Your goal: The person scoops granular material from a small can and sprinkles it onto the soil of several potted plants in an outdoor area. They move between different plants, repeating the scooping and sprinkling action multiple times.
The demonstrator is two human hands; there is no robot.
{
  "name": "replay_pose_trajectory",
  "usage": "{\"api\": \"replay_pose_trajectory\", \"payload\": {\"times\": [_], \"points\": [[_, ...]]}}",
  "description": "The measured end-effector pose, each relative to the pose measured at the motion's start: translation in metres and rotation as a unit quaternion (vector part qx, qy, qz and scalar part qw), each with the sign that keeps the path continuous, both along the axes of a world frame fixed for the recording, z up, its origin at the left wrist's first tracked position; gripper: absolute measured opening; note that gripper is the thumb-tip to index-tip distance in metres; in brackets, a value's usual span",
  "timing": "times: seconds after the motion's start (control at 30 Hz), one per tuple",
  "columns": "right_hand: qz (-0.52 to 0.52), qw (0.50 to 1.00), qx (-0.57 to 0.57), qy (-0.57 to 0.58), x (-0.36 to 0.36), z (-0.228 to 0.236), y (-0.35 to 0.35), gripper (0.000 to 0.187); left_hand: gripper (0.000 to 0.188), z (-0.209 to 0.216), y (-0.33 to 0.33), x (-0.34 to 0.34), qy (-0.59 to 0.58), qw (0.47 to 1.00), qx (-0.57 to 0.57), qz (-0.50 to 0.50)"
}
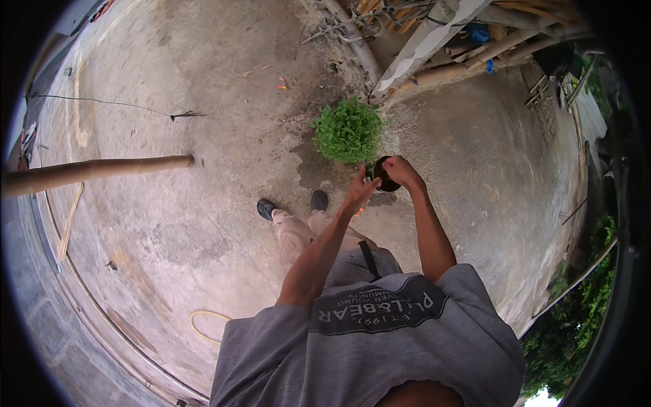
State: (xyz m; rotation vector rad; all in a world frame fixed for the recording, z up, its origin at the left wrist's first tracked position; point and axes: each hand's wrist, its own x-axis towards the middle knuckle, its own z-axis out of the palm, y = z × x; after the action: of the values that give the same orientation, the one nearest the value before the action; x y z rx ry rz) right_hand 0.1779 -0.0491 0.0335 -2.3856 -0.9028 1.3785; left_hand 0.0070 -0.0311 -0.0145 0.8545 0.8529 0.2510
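A small dark round bowl (pixel 386 182) is between my two hands, just below a bushy green plant (pixel 348 130). My left hand (pixel 361 186) is at its left side, with the thumb and fingers around the edge. From the right, my right hand (pixel 401 171) reaches over the rim, fingers curled down into the dark opening. Those fingertips are hidden, and so is anything they may hold. The bowl's contents are too dark to make out. The leaves stand close to the left fingertips.
Wooden poles and beams (pixel 434 47) lie stacked beyond the plant. A thick bamboo pole (pixel 102 167) comes in from the left. A yellowish hoop (pixel 209 325) lies on the concrete floor (pixel 176 251). My feet, in dark shoes (pixel 266 209), are left of the bowl.
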Motion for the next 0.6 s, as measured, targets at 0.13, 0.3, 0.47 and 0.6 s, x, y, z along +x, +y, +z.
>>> {"api": "replay_pose_trajectory", "payload": {"times": [0.13,0.3,0.47,0.6], "points": [[0.135,0.983,-0.063,-0.109,-0.015,-0.021,-0.002,0.022,0.096,0.004,0.001,0.004,0.015,0.999,0.028,-0.014],[-0.055,0.995,-0.068,0.046,-0.016,0.014,0.014,0.027,0.087,0.02,0.011,-0.003,0.043,0.998,-0.001,-0.049],[-0.118,0.975,0.15,0.113,-0.003,0.071,0.055,0.031,0.087,0.019,0.014,-0.013,0.039,0.998,-0.036,-0.026],[-0.048,0.949,0.308,-0.043,0.005,0.067,0.073,0.03,0.086,0.022,0.015,-0.012,0.021,0.999,-0.026,-0.025]]}}
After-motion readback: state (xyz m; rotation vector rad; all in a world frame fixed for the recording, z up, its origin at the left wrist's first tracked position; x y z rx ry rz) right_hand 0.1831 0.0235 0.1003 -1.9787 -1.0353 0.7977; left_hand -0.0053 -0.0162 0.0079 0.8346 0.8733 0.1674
